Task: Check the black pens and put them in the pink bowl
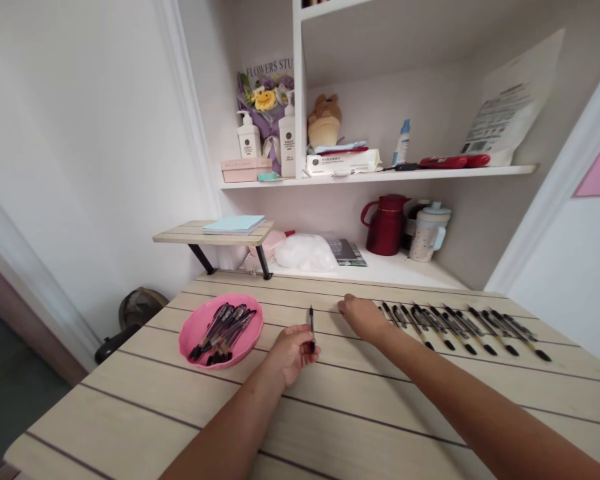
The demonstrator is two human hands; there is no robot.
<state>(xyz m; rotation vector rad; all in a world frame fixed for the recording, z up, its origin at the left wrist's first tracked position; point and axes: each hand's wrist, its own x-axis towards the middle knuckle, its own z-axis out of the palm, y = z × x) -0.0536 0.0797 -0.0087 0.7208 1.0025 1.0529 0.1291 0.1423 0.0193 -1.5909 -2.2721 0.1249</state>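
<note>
At twelve o'clock, our left hand (295, 352) pinches a pen (311, 321) low, seemingly leaving its upper end free; at ten, a bowl (192, 327) corrals loose pens (227, 327); at two, a spaced row (463, 324) lies; what our right hand (361, 316) holds at one, we cannot tell.

Pink bowl (193, 328); black-and-clear pens (225, 327); dark-striped pale table (350, 433); deep-red jug (386, 230); speckled cream cup (423, 235), light-blue lid (436, 208)

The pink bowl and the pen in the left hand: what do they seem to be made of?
Pink bowl: probably smooth plastic; the thin, wavy rim is evenly coloured. Pen: likely plastic; its barrel looks partly clear, finish uncertain.
</note>
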